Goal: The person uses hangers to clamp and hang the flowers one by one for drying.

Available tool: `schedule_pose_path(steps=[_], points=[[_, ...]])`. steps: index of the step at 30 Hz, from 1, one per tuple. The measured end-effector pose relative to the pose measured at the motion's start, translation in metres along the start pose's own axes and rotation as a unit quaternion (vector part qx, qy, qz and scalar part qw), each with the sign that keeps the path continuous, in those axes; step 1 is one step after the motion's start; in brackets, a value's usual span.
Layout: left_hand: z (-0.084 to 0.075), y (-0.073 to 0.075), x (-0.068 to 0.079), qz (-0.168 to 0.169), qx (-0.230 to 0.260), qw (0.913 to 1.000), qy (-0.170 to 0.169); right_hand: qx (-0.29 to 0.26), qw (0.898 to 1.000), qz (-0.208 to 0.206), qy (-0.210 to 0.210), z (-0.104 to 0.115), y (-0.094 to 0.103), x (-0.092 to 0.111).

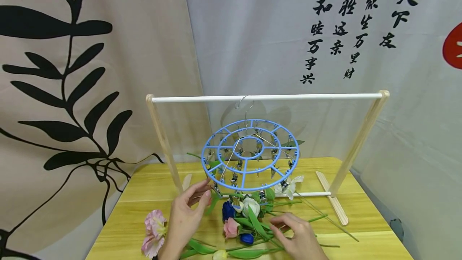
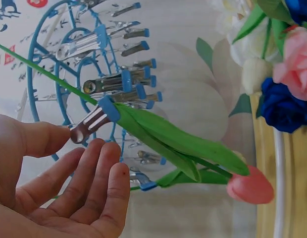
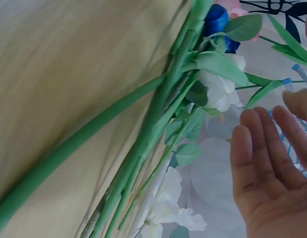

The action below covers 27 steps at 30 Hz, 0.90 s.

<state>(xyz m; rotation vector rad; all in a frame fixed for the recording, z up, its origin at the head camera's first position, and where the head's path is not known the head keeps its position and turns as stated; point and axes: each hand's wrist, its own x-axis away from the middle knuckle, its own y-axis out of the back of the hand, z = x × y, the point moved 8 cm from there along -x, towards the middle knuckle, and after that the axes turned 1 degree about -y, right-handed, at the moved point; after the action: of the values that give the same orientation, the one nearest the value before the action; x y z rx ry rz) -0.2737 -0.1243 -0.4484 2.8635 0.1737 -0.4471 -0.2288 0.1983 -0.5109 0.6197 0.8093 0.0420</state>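
Note:
A round blue clip hanger (image 1: 244, 179) hangs from a white rod, metal clips dangling from its rings. My left hand (image 1: 190, 208) is beside its lower left rim. In the left wrist view, the thumb touches the end of a metal clip (image 2: 95, 120) and the other fingers are loosely bent. That clip bites the green stem of a pink tulip (image 2: 250, 187), which hangs head down. Over the flower stems (image 3: 143, 141) on the table, my right hand (image 1: 294, 232) hovers with relaxed fingers, holding nothing.
Blue, pink and white artificial flowers lie below the hanger, including a white rose (image 1: 250, 207). Pink blossoms (image 1: 154, 234) lie at the left. The rack's wooden posts (image 1: 359, 143) and feet stand on the wooden table (image 1: 122, 224). Printed curtains hang behind.

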Motion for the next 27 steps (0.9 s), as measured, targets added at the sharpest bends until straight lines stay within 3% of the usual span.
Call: schedule_pose_path(steps=[7, 11, 15, 19, 23, 27], points=[[0.007, 0.005, 0.017, -0.023, -0.080, 0.9964, -0.013, 0.004, 0.991, 0.118, -0.056, -0.024, -0.015, 0.011], [0.007, 0.005, 0.027, -0.042, -0.103, 0.9932, -0.036, 0.002, 0.973, 0.202, -0.116, -0.038, -0.025, 0.017], [0.007, -0.002, 0.036, -0.041, -0.104, 0.9915, -0.067, -0.016, 0.950, 0.258, -0.175, -0.051, -0.033, 0.023], [0.013, -0.014, 0.043, -0.006, -0.092, 0.9928, -0.077, -0.028, 0.932, 0.284, -0.225, -0.061, -0.039, 0.027], [0.022, -0.029, 0.049, 0.045, -0.088, 0.9917, -0.083, -0.031, 0.921, 0.297, -0.249, -0.065, -0.043, 0.030], [0.024, -0.042, 0.053, 0.090, -0.093, 0.9830, -0.130, -0.034, 0.913, 0.308, -0.266, -0.068, -0.046, 0.033]])
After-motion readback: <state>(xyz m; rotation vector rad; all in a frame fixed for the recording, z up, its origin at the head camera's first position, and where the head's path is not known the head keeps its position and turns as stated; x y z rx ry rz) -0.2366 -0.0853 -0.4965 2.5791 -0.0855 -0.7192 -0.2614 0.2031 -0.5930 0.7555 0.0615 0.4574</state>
